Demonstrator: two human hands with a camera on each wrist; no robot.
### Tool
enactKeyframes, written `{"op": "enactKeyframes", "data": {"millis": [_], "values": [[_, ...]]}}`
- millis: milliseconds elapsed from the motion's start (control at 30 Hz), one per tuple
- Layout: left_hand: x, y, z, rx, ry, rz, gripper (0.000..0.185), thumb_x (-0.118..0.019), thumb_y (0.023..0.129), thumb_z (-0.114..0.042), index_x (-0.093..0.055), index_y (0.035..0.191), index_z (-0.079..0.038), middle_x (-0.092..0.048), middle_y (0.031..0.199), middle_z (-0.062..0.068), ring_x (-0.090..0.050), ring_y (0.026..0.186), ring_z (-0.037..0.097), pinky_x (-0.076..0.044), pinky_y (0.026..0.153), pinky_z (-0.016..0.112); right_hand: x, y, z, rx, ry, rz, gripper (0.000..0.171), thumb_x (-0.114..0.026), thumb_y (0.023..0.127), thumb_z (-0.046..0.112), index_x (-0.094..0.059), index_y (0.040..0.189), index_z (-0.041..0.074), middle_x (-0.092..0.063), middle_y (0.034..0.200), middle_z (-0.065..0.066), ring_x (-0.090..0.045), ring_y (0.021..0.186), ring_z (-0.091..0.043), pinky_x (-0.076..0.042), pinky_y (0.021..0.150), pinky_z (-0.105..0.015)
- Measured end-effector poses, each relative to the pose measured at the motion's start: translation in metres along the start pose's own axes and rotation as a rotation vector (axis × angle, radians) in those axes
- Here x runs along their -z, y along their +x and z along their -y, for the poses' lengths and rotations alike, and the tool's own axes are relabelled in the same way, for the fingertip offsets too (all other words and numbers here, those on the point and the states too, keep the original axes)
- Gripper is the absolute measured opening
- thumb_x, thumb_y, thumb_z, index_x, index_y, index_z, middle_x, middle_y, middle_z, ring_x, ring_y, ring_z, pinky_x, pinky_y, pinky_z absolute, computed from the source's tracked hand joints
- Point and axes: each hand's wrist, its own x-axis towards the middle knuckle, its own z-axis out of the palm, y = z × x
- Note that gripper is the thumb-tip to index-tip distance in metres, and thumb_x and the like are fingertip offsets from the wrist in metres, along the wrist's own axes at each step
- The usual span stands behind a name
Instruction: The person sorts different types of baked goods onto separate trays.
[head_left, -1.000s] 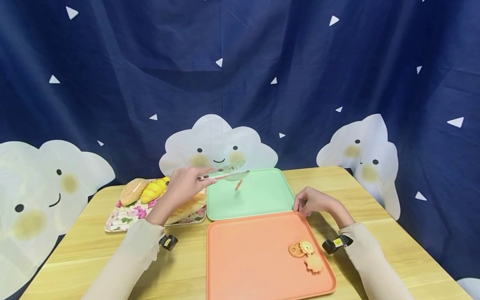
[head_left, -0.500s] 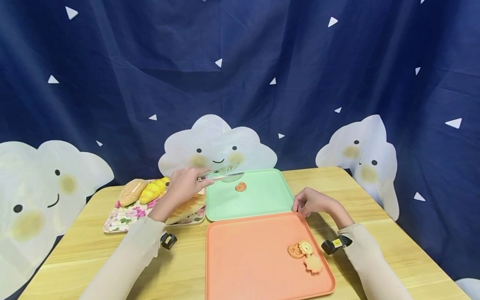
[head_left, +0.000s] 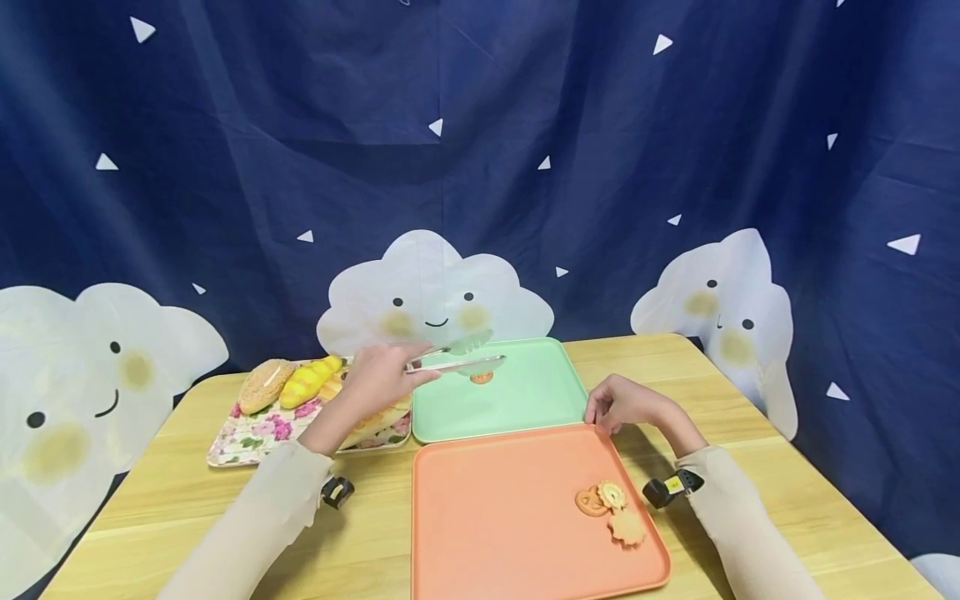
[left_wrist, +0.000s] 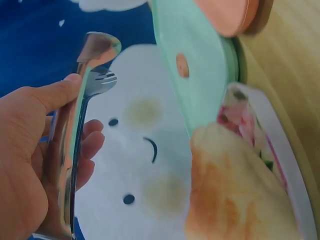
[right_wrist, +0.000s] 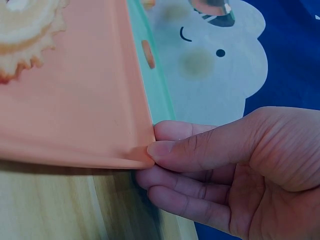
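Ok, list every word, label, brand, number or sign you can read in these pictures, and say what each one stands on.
No readable text in any view.
Right wrist camera: a small yellow label, too small to read.
Backdrop curtain: only white triangles and smiling cloud faces, no letters.
Orange tray, green tray, floral tray and the tongs in the left hand: no print visible.

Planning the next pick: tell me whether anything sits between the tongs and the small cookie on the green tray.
Nothing visible does. The left hand grips the tongs, whose tips hang open just above the cookie, which lies alone on the bare green tray.
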Motion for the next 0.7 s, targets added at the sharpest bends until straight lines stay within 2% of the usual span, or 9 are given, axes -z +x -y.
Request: {"op": "enactKeyframes", "data": {"millis": [200,300,433,567,700], "values": [[-0.006,-0.003,-0.031,-0.162,0.026,-0.023,0.046,-0.073,0.090,-0.051,-0.072,0.128,-0.024,-0.076,0.085,-0.005,-0.060,0.057,0.010,-0.026,0.042,0.023,0.002,0.001,-0.002,0.001,0.005,0.002,0.018,-0.067,0.071,-0.020,-0.070,0.088,-0.013,-0.066,0.069,-0.027,-0.055,0.055,-0.012,-0.051,0.053,-0.030],[-0.009,-0.005,-0.051,-0.262,0.002,-0.021,0.046,-0.073,0.090,-0.050,-0.072,0.128,-0.025,-0.075,0.084,-0.006,-0.063,0.060,0.009,-0.026,0.043,0.020,0.002,0.002,-0.003,0.004,0.003,0.004,0.018,-0.067,0.071,-0.019,-0.070,0.088,-0.013,-0.066,0.070,-0.028,-0.055,0.055,-0.012,-0.050,0.053,-0.030],[-0.016,-0.008,-0.079,-0.378,-0.046,0.020,0.045,-0.073,0.090,-0.052,-0.070,0.128,-0.028,-0.073,0.083,-0.008,-0.066,0.068,0.007,-0.030,0.047,0.018,0.002,0.002,-0.003,0.007,-0.005,0.003,0.018,-0.067,0.071,-0.020,-0.071,0.087,-0.012,-0.067,0.067,-0.023,-0.055,0.054,-0.012,-0.051,0.053,-0.031],[-0.024,-0.012,-0.105,-0.488,-0.020,0.047,0.044,-0.070,0.091,-0.056,-0.069,0.125,-0.029,-0.068,0.082,-0.010,-0.060,0.065,0.004,-0.029,0.046,0.017,0.002,0.001,-0.003,0.010,-0.007,0.003,0.017,-0.067,0.071,-0.020,-0.071,0.086,-0.011,-0.067,0.066,-0.017,-0.054,0.054,-0.010,-0.050,0.053,-0.030],[-0.030,-0.015,-0.125,-0.550,-0.006,0.097,0.048,-0.066,0.093,-0.057,-0.068,0.130,-0.026,-0.068,0.086,-0.009,-0.058,0.065,0.002,-0.027,0.046,0.016,0.001,0.001,-0.002,0.014,-0.007,0.009,0.017,-0.066,0.073,-0.020,-0.071,0.087,-0.012,-0.067,0.068,-0.022,-0.055,0.055,-0.009,-0.050,0.053,-0.029]]}}
